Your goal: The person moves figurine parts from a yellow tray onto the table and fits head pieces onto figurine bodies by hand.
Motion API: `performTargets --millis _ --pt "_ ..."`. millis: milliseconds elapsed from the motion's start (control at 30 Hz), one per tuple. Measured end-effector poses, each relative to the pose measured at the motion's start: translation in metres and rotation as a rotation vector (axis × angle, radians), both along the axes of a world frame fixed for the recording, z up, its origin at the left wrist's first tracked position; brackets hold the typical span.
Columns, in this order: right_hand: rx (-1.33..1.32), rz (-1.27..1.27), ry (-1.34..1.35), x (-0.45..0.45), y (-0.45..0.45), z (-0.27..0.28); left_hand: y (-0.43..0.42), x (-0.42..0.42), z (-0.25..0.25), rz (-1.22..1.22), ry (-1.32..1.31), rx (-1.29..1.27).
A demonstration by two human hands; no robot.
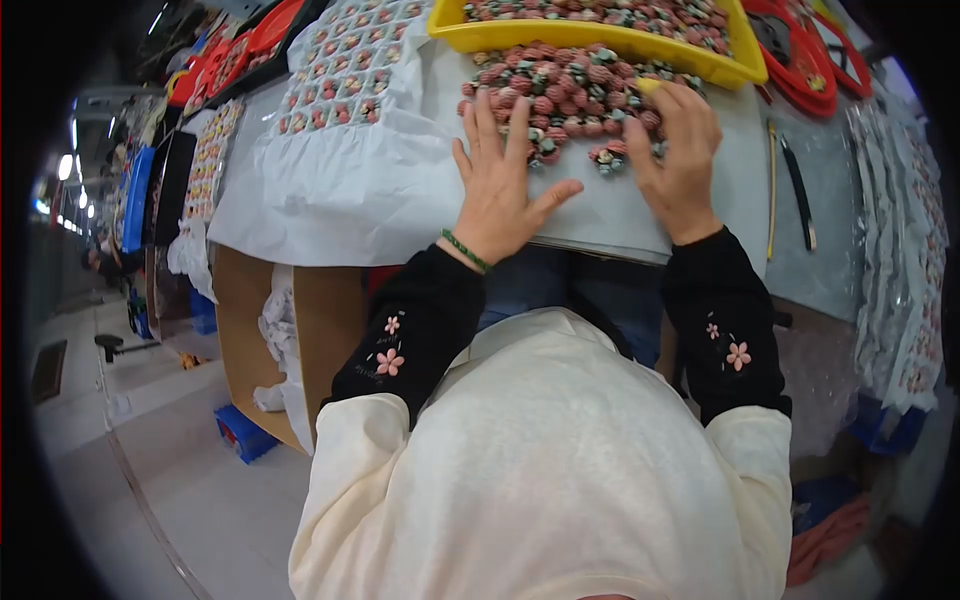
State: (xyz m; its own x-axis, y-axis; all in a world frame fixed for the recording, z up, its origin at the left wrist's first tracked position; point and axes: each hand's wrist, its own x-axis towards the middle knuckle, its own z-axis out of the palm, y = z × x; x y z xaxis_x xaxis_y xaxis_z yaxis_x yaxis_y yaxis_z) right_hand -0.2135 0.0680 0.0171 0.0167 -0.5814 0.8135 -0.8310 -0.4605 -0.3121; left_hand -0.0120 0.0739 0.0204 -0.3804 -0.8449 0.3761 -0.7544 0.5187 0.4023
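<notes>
Trinkets [575, 95] in pink and grey-green lie heaped near the middle of a pale tabletop [600, 215]. At far left, a blue bin [138, 195] sits beyond the work area; nearer, an open cardboard box [238, 330] stands below the tabletop's edge with crumpled white wrapping [280, 325] inside. Rows of similar trinkets [345, 85] fill white pockets next to a spread of white paper [340, 190]. The left grip [497, 195], a green band [465, 250] at its wrist, is spread wide, palm down, fingers at the heap's left edge, with nothing seen held. Behind the heap, a yellow tray [600, 40] carries more of the same. The right grip [680, 160] curves over the heap's right side, thumb apart from bent fingers; whether it holds a piece cannot be told. A yellow patch [649, 86] shows at one fingertip. Farther right, a thin stick [771, 195] and a dark pen [797, 190] lie near each other, below red trays [810, 80], while filled sheets [885, 250] line the right side.
</notes>
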Motion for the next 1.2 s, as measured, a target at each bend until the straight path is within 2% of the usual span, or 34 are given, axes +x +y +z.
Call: performTargets --millis 33,100,167,233,267,333,367,433,467,533,633,700,767,900,1000,1100,1167,1200 --pt "-0.022 -0.015 -0.001 0.0 0.0 0.002 0.009 0.009 0.006 0.048 0.005 -0.007" --pt "-0.033 -0.018 -0.013 0.001 0.002 0.006 0.023 0.034 0.022 -0.079 -0.037 0.07" --pt "-0.03 -0.007 -0.042 0.001 0.001 0.005 0.022 0.07 0.041 0.017 -0.03 -0.002" --pt "0.024 0.006 -0.159 0.009 0.004 0.008 0.006 0.128 0.048 -0.002 -0.051 0.001" --pt "0.04 -0.001 -0.151 0.009 0.005 0.009 0.001 0.156 0.048 0.071 -0.049 -0.039" --pt "0.062 -0.01 -0.156 0.01 0.005 0.01 -0.015 0.214 0.046 0.272 -0.331 -0.136" --pt "0.075 0.004 -0.196 0.009 0.004 0.007 -0.019 0.236 0.044 0.295 -0.325 -0.145" --pt "0.067 -0.029 -0.157 0.008 0.003 0.006 -0.029 0.273 0.035 0.649 -0.599 -0.172" --pt "0.081 -0.027 -0.187 0.007 0.002 0.005 -0.038 0.294 0.02 0.655 -0.587 -0.174" --pt "0.097 -0.042 -0.215 0.008 0.001 0.005 -0.052 0.322 -0.013 0.711 -0.014 0.076" --pt "0.072 -0.119 -0.059 0.003 0.0 0.003 -0.063 0.329 -0.042 0.689 0.045 0.048" --pt "0.064 -0.154 -0.007 0.006 0.003 0.006 -0.064 0.328 -0.045 0.67 0.054 0.03" --pt "0.019 -0.152 0.034 0.008 0.0 0.006 -0.061 0.324 -0.033 0.809 0.077 -0.115" --pt "0.02 -0.052 -0.074 0.003 0.004 0.0 -0.064 0.346 -0.045 0.697 0.253 0.019" --pt "0.04 -0.068 -0.086 0.018 0.013 0.005 -0.063 0.351 -0.041 0.653 0.217 0.028" --pt "0.079 0.013 -0.103 0.033 0.02 0.012 -0.053 0.369 -0.022 0.775 0.095 -0.026" --pt "0.154 0.075 -0.073 0.046 0.024 0.017 -0.034 0.322 0.031 1.03 -0.564 -0.238" --pt "0.182 0.108 -0.076 0.057 0.024 0.02 -0.031 0.304 0.049 0.887 -0.239 -0.296"
